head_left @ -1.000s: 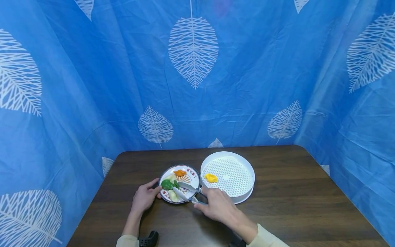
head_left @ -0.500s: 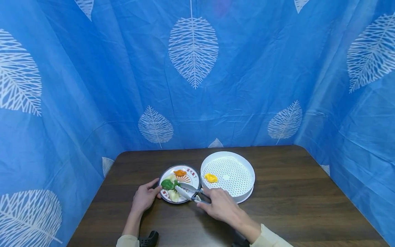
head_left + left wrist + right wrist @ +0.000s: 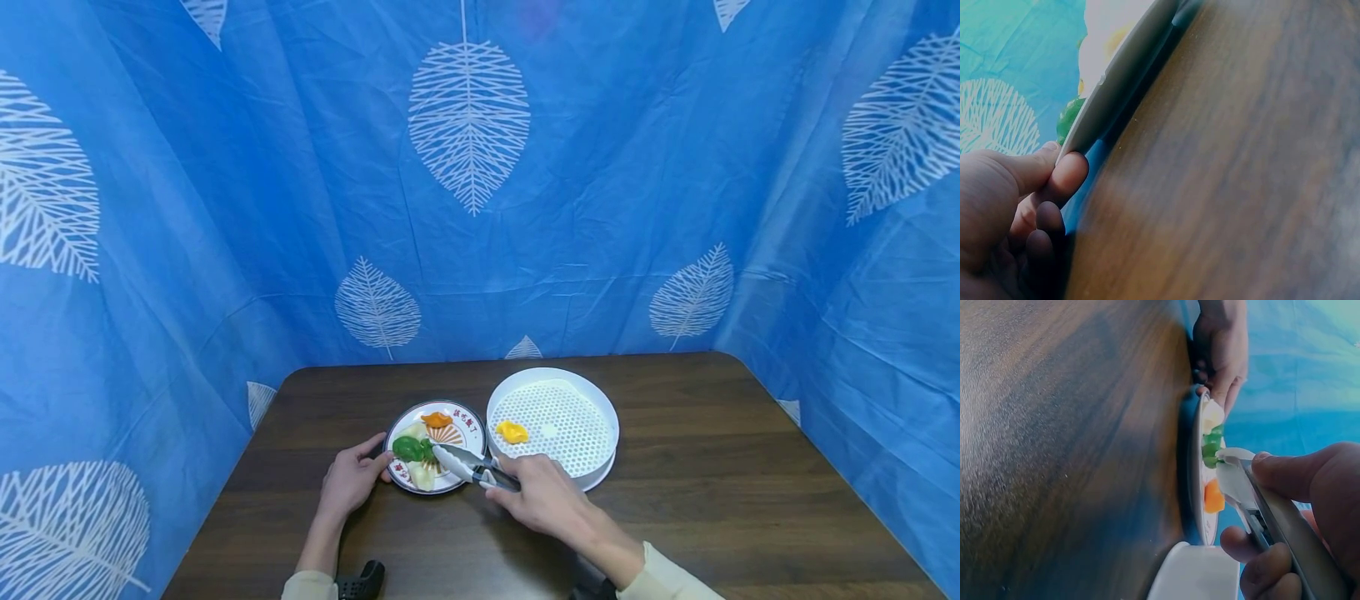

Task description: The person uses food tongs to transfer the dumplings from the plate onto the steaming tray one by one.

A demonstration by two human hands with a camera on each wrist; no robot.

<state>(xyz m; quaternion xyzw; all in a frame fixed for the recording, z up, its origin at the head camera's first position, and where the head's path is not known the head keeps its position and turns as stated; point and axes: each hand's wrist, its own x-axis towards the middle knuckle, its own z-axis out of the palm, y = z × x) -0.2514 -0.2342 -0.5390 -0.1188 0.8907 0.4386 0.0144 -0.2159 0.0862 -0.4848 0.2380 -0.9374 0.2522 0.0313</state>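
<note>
My left hand (image 3: 351,482) pinches the left rim of a white plate (image 3: 468,417), thumb above and a finger below, as the left wrist view shows. On the plate lie a green dumpling-like piece (image 3: 407,448), an orange one (image 3: 437,420) and pale ones (image 3: 422,476). My right hand (image 3: 546,498) grips a pair of tongs (image 3: 1238,481), whose arms are pressed close together. Their tips meet the right end of the green piece (image 3: 1211,450); whether they clasp it firmly cannot be told. A yellow piece (image 3: 512,432) sits in a white perforated steamer tray (image 3: 577,425).
The steamer tray stands just right of the plate, on a white base (image 3: 600,477) that shows below its wall. Both are on a dark wooden table (image 3: 697,467). A blue curtain with white leaves (image 3: 585,208) encloses the table's back and sides.
The tongs' arms have come together at the green piece, and my right hand has shifted slightly right. My left hand and the plate have stayed put.
</note>
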